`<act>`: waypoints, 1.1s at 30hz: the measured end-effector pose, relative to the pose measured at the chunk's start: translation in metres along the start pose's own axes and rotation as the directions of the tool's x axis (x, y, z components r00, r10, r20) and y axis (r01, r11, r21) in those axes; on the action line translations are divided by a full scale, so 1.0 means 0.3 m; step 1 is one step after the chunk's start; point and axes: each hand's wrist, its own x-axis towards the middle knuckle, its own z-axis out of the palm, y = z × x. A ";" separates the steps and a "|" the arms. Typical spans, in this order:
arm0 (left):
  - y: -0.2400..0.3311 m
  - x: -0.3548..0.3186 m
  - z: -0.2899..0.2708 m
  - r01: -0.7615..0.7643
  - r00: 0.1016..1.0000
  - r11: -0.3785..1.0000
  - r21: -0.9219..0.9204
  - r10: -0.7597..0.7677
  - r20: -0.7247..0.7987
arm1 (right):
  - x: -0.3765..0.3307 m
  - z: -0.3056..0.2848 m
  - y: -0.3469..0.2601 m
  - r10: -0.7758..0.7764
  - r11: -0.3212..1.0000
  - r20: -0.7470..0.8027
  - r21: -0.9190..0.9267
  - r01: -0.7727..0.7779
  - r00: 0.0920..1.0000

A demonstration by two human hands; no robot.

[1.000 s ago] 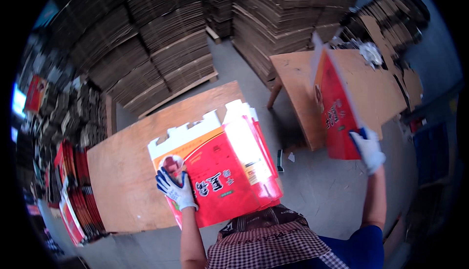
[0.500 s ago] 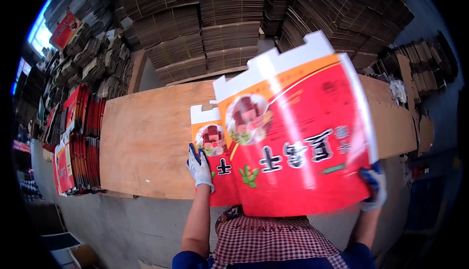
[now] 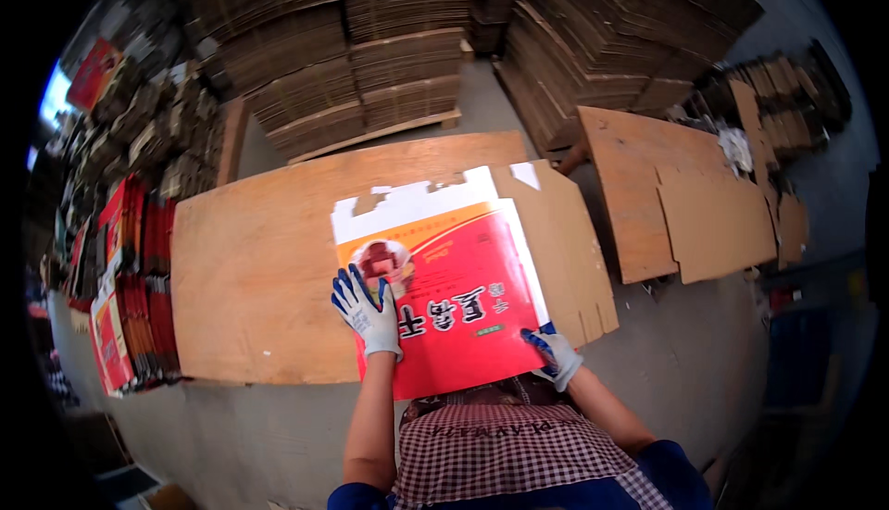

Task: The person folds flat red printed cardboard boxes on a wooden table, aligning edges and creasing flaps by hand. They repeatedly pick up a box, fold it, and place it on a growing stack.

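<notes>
A red and orange printed cardboard sheet (image 3: 463,348) with white tabs along its far edge lies in front of me on the wooden table. My left hand (image 3: 370,314), in a white and blue glove, rests on its left part with fingers spread. At the sheet's near right corner, my right hand (image 3: 557,356), gloved the same way, grips the edge; part of its fingers is hidden. White torn-edged tabs beyond the far edge suggest other sheets underneath. A plain brown cardboard sheet (image 3: 560,241) sticks out from below on the right.
Red printed cartons (image 3: 148,315) stand stacked at the left end of the wooden table (image 3: 250,269). Tall bundles of flat brown cardboard (image 3: 407,56) fill the back. To the right, past a gap, another wooden table (image 3: 639,167) bears a brown cardboard piece (image 3: 718,223).
The raised printed sheet has come down and left onto the pile. My right hand moved left and inward with it; my left hand now lies spread on top. The view has shifted.
</notes>
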 end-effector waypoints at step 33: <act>0.536 -0.044 0.165 -0.366 0.856 0.925 -0.104 0.379 0.351 | 0.456 0.165 -0.795 -0.678 -0.163 0.519 -0.797 0.582 0.521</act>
